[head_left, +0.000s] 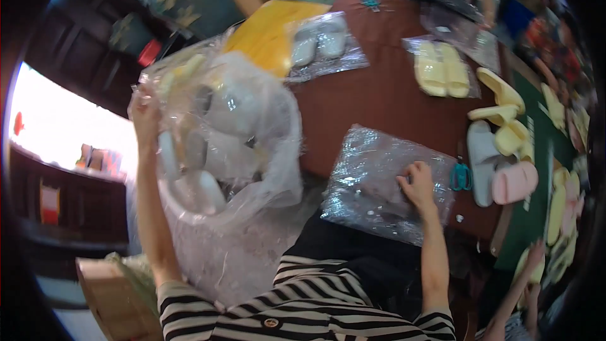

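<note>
Out to the left, my left hand (146, 106) is closed on the rim of a big clear plastic bag (284, 170). Pale slippers (205, 192) show inside that bag, partly veiled by the film. On the brown table's near edge lies a stack of flat clear plastic sleeves (366, 183). Resting on its right half is my right hand (419, 186), with thumb and fingers apart and nothing held. Just right of the sleeves are teal-handled scissors (461, 177).
Loose grey, pink and yellow slippers (483, 158) lie at the table's right. Farther back are bagged yellow slippers (442, 69) and bagged grey slippers (319, 44). Other people's arms (514, 297) reach over a green surface at right. A cardboard box (107, 303) stands lower left.
</note>
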### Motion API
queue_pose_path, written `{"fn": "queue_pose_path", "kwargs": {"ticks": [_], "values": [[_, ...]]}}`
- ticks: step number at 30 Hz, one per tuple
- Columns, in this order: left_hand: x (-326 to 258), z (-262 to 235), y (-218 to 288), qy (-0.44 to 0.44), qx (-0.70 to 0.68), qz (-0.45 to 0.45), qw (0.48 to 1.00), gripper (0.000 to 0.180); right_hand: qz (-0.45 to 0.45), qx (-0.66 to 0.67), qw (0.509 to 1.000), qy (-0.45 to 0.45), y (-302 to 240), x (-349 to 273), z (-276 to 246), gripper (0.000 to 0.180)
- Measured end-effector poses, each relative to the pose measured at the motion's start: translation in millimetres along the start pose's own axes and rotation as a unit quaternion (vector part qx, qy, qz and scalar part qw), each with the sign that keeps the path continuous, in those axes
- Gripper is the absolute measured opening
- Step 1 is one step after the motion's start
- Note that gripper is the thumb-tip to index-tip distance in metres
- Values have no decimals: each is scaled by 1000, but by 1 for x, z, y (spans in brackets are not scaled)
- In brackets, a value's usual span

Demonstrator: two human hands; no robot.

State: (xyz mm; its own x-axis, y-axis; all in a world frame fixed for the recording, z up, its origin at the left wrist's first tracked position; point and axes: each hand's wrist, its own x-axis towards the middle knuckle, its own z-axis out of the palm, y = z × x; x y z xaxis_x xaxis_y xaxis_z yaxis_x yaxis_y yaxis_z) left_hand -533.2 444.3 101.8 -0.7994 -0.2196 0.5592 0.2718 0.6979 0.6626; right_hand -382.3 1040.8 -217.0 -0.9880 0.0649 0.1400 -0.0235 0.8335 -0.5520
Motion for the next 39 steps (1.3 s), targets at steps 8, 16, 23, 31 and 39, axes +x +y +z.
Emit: {"fn": "queue_pose_path", "kwargs": {"ticks": [8,16,23,31,39], "values": [[36,250,180,-118,-205,208,949,16,37,42,998,-1,-3,-6,4,28],[-41,493,232,-258,-280,244,892,42,-21,49,999,0,-17,7,18,28],[-85,346,177,-288,-189,291,893,49,41,77,996,-26,6,5,-9,29],[-166,140,-107,-243,90,-126,958,75,78,155,980,-96,-5,10,-15,23],[-202,160,-87,-429,199,99,876,122,77,331,926,-163,-148,68,-6,18]]}}
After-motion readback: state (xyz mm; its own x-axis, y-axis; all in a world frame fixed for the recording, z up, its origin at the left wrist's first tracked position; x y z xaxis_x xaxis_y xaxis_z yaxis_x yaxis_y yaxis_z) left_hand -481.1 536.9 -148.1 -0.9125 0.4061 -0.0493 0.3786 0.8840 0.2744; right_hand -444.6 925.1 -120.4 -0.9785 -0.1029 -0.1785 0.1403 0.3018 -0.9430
